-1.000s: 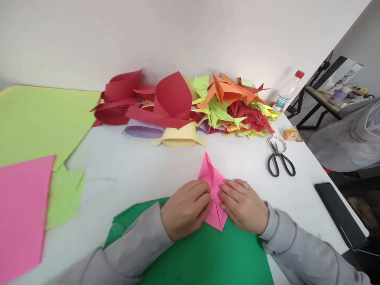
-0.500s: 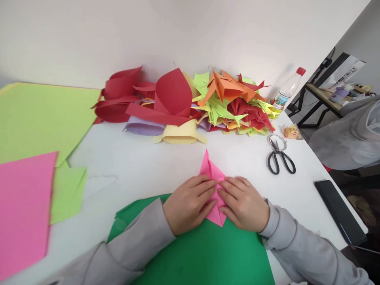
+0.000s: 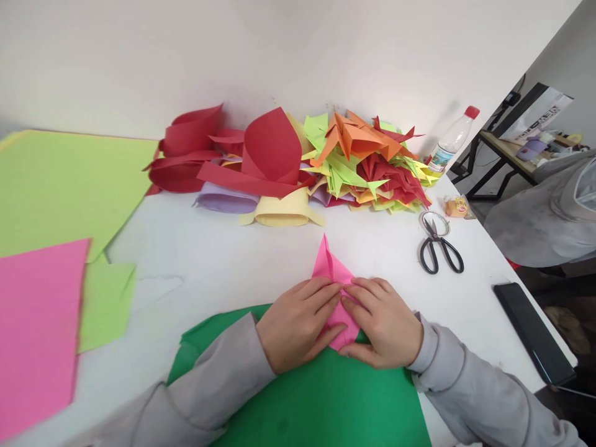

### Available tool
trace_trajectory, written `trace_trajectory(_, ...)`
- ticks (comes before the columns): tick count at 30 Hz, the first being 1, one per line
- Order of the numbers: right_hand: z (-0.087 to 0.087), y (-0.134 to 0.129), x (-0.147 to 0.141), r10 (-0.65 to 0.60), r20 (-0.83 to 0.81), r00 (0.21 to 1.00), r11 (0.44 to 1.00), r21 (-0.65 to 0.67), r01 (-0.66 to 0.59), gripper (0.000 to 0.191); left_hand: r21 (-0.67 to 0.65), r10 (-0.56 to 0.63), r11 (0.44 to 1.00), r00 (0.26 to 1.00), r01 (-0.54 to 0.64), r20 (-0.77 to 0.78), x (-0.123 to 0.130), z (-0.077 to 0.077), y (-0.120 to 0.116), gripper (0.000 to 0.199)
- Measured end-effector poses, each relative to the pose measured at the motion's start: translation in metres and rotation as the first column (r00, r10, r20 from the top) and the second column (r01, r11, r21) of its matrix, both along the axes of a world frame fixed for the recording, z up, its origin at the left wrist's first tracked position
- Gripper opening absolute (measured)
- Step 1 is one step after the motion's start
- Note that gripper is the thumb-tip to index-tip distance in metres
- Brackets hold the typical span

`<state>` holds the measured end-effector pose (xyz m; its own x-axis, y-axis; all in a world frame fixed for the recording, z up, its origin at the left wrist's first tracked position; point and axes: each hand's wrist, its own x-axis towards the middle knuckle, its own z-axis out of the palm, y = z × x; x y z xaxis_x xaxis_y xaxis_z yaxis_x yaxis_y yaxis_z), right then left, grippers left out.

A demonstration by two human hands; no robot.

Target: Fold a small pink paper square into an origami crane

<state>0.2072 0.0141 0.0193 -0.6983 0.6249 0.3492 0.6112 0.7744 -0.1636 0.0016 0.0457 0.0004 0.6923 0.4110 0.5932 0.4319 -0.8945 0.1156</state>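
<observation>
A pink folded paper [image 3: 336, 266] lies in front of me, its sharp tip pointing away and its lower part over a green sheet [image 3: 321, 403]. My left hand [image 3: 300, 320] holds the paper's left side, fingers close together and thumb at the lower end. From the other side my right hand [image 3: 384, 320] holds it, fingertips near the middle crease and thumb at the bottom edge. Both hands are closed on the paper, and their fingertips almost meet. Part of the paper is hidden beneath my fingers.
Folded paper shapes [image 3: 354, 161] and curled red paper pieces [image 3: 274, 149] are heaped along the wall. To the right are scissors [image 3: 435, 242], a tape roll [image 3: 442, 225], a bottle [image 3: 449, 143] and a black phone [image 3: 533, 332]. Pink sheets [image 3: 40, 335] and light-green sheets [image 3: 69, 186] lie left.
Both thumbs have moved down toward the paper's lower end. That bottom point has changed from a sharp tip to a blunter edge. The rest of the table looks the same.
</observation>
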Motion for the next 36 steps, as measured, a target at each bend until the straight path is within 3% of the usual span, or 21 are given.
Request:
trace_trajectory(10,-0.001,0.005,-0.001,-0.084,-0.035,0.996,0.994,0.069,0.086,0.036,0.004,-0.028,1.0,0.999,0.028,0.039,-0.002,0.004,0.003,0.022)
trace_trajectory(13,-0.002,0.005,0.0,-0.079,-0.029,0.996,0.994,0.073,0.081,0.034,0.01,0.004,1.0,0.979,-0.006,0.204,-0.004,0.009,0.005,0.023)
trace_trajectory(15,-0.002,0.005,0.0,-0.066,-0.046,0.997,0.994,0.081,0.07,0.031,-0.091,0.146,0.988,0.929,-0.122,0.339,-0.007,0.009,0.008,0.026)
trace_trajectory(17,-0.002,0.005,0.001,-0.041,-0.078,0.996,0.995,0.089,0.048,0.028,-0.29,0.297,0.94,0.855,-0.181,0.426,-0.009,0.007,0.011,0.035)
trace_trajectory(18,-0.002,0.005,0.001,-0.026,-0.098,0.995,0.995,0.09,0.035,0.026,-0.402,0.331,0.905,0.826,-0.141,0.456,-0.01,0.006,0.013,0.044)
trace_trajectory(20,-0.001,0.005,0.0,0.003,-0.137,0.991,0.996,0.085,0.009,0.022,-0.599,0.323,0.799,0.798,0.058,0.508,-0.013,0.004,0.017,0.058)
trace_trajectory(22,0.001,0.004,-0.001,0.02,-0.174,0.985,0.997,0.078,-0.007,0.02,-0.722,0.313,0.651,0.784,0.235,0.537,-0.014,0.004,0.02,0.06)
trace_trajectory(24,0.002,0.004,-0.001,0.024,-0.207,0.978,0.998,0.07,-0.01,0.022,-0.789,0.343,0.539,0.779,0.293,0.524,-0.015,0.006,0.021,0.057)
trace_trajectory(25,0.003,0.003,-0.002,0.026,-0.219,0.975,0.998,0.062,-0.012,0.024,-0.807,0.362,0.51,0.776,0.299,0.516,-0.015,0.007,0.021,0.055)
trace_trajectory(31,0.008,0.003,-0.001,0.005,-0.224,0.975,0.999,-0.03,-0.012,0.04,-0.845,0.417,0.467,0.779,0.259,0.469,-0.012,0.009,0.021,0.044)
trace_trajectory(36,0.004,-0.001,-0.005,0.022,-0.083,0.996,0.999,0.026,-0.02,0.066,-0.866,0.413,0.456,0.814,0.205,0.409,-0.011,0.009,0.019,0.042)
